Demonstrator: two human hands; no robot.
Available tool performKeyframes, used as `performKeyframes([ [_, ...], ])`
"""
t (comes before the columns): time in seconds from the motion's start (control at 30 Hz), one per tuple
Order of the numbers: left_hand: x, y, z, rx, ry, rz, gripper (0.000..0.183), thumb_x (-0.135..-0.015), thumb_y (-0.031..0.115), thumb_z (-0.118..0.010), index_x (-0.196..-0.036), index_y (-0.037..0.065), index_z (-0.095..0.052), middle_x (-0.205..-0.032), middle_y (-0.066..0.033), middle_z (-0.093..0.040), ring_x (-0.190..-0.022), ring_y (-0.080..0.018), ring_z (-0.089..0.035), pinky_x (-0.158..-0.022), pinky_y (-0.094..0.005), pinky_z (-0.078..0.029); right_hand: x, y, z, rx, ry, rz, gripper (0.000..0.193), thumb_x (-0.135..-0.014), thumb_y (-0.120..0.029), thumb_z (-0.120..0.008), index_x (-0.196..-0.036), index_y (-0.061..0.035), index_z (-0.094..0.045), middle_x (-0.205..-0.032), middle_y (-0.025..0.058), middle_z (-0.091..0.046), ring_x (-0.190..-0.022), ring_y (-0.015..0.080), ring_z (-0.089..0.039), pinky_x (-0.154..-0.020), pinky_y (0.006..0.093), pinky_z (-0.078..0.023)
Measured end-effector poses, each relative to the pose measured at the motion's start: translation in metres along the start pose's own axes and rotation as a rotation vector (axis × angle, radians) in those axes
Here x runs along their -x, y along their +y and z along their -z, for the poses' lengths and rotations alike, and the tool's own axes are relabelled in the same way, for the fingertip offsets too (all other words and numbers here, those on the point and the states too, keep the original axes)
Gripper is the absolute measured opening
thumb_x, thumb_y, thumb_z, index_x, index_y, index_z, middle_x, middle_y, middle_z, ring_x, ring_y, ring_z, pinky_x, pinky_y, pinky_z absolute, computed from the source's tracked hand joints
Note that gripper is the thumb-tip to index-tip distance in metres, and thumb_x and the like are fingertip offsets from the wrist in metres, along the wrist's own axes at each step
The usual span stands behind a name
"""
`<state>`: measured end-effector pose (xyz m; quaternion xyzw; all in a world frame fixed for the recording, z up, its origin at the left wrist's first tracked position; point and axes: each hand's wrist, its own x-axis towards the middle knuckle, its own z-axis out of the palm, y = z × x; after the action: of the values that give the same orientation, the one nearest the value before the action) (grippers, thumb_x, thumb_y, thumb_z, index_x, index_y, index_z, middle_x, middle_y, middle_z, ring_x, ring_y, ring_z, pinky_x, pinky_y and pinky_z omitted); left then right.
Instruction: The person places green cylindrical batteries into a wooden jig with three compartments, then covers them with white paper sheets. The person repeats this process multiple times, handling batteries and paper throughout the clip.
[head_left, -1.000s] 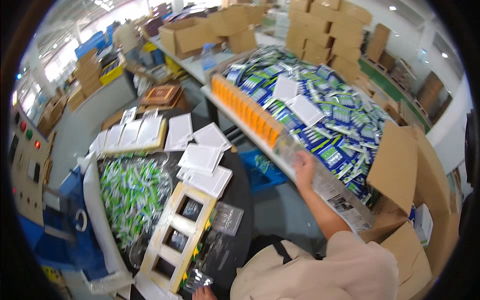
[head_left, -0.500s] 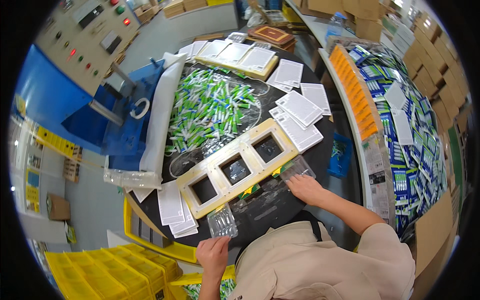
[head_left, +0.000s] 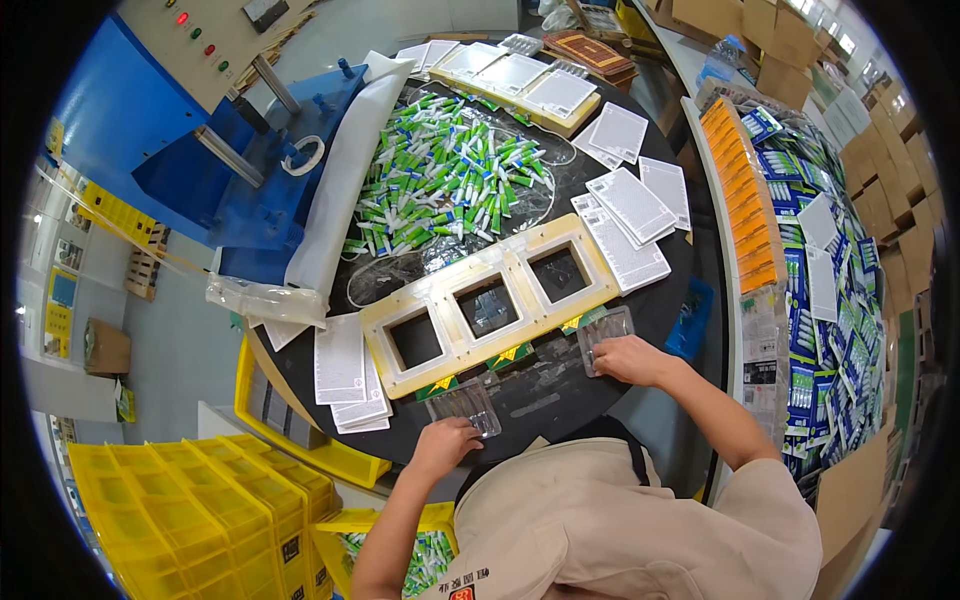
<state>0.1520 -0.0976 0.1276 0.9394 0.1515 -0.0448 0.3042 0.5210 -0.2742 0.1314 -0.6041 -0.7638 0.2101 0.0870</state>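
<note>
My left hand (head_left: 447, 445) pinches the near edge of a clear, ribbed plastic blister tray (head_left: 464, 405), which lies flat just ahead of my fingertips, close below the left half of a cream rectangular frame with three square openings (head_left: 447, 322). My right hand (head_left: 630, 360) is bunched over the lower part of a second clear plastic blister tray (head_left: 612, 325), just off the frame's near right corner; the see-through plastic makes it hard to say whether those fingers grip it or only press on it. My hands are well apart, both on my side of the frame. Small green-and-yellow printed pieces (head_left: 510, 357) show along the frame's near edge, between the two trays.

All this sits on a round black worktop (head_left: 655, 302). Past the frame, out of my reach as my hands stand, is a heap of green-and-white small tubes (head_left: 455, 180). White rectangular cards (head_left: 340, 365) are stacked beyond the frame's left end, and more white printed cards (head_left: 632, 207) lie just beside its right end.
</note>
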Motion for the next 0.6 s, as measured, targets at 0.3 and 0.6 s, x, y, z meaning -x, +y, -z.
performKeyframes([
  [0.3, -0.004, -0.005, 0.004, -0.093, -0.024, -0.02, 0.015, -0.084, 0.017, -0.072, -0.094, 0.008, -0.077, -0.094, -0.0092, -0.072, -0.089, -0.0296, -0.07, -0.075, -0.04, -0.057, 0.019, -0.043, -0.008, -0.39, 0.469, -0.282, 0.013, -0.086, -0.004, -0.065, -0.098, -0.0055, -0.067, -0.103, 0.012, -0.063, -0.097, 0.0324, -0.064, -0.082, 0.0405, -0.055],
  [0.6, 0.033, 0.054, 0.04, 0.204, 0.483, 0.137, 0.015, -0.073, 0.001, -0.079, -0.087, 0.006, -0.075, -0.087, -0.0079, -0.073, -0.082, -0.0256, -0.068, -0.071, -0.0341, -0.055, 0.001, -0.059, -0.004, 0.277, 0.183, -0.222, 0.026, -0.075, -0.006, -0.068, -0.101, -0.0033, -0.064, -0.103, 0.0111, -0.059, -0.101, 0.0282, -0.059, -0.084, 0.037, -0.051],
])
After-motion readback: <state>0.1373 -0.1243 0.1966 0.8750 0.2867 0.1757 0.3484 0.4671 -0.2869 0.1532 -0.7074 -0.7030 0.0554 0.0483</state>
